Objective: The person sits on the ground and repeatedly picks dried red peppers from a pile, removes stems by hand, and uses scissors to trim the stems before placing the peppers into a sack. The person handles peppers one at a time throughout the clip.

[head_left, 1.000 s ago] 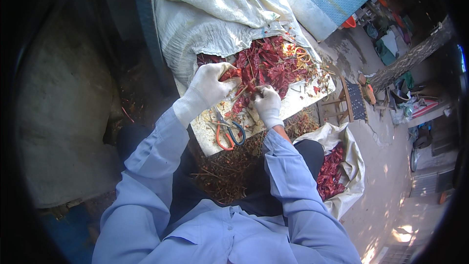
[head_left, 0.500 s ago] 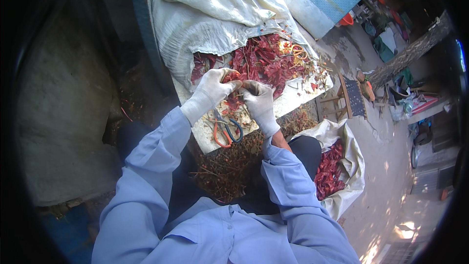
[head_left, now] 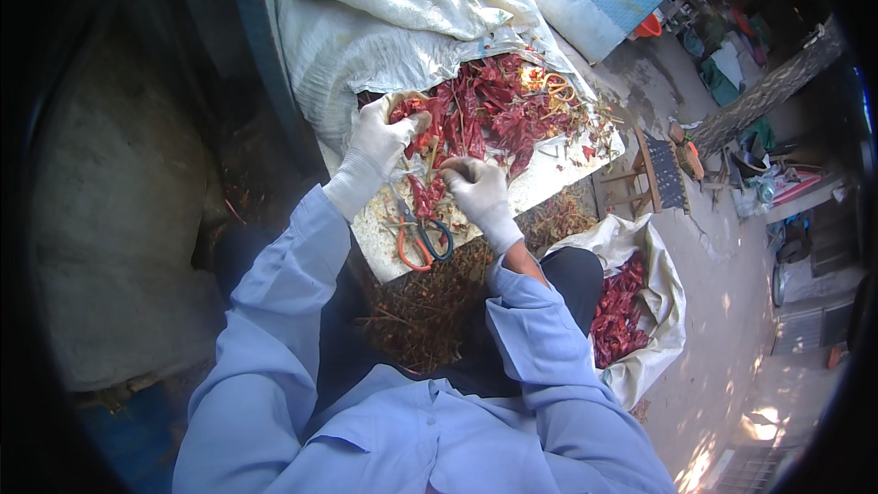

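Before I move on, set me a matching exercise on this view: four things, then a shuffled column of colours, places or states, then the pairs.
Things:
1. left hand
2. near scissors
3. far scissors
4. sack

Descriptions:
A. one orange handle, one dark
B. white, open-mouthed, at the person's right
C. holding red pods
D. yellow-orange handle loops

Pairs: 1-C, 2-A, 3-D, 4-B

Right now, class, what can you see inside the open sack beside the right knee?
Inside the open sack lie heaped dried red pods. Only their upper layer shows; whatever lies beneath is covered, and the right knee and sleeve hide part of the sack's left side.
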Action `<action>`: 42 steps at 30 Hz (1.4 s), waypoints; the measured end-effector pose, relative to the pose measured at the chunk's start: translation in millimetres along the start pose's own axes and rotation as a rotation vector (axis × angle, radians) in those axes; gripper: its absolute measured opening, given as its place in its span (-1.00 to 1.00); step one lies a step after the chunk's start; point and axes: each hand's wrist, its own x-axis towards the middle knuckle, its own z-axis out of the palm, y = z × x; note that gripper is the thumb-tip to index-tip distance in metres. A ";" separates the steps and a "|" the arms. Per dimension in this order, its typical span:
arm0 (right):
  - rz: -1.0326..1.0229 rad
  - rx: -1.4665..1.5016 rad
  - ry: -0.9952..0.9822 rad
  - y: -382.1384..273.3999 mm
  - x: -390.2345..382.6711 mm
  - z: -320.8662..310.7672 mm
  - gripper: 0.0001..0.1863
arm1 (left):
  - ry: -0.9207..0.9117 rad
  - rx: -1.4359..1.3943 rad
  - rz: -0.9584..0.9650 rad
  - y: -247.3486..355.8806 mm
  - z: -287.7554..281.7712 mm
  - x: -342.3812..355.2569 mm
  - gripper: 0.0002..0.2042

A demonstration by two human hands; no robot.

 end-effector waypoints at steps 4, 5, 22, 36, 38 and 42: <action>-0.051 -0.700 -0.238 -0.2 -10.4 27.2 -0.50 | -0.098 0.047 -0.069 7.6 -9.0 -6.9 -0.66; -0.017 -0.779 -0.324 -0.3 -11.0 34.2 -0.52 | -0.089 0.126 -0.114 7.3 -10.9 -7.7 -0.64; 0.128 0.534 -0.105 0.6 -1.0 -10.2 -0.76 | -0.431 0.823 0.271 -9.6 -13.2 -23.2 -0.67; 0.001 0.614 -0.041 -25.5 -14.5 -22.6 -0.73 | -0.230 0.592 0.142 -13.7 -3.9 -17.8 -0.73; -0.033 0.527 -0.003 -26.9 -15.7 -20.9 -0.75 | -0.266 0.596 0.214 -13.0 -0.9 -19.9 -0.74; -0.039 0.440 0.006 -29.0 -18.1 -19.2 -0.76 | -0.322 0.713 0.346 -11.0 0.7 -23.9 -0.76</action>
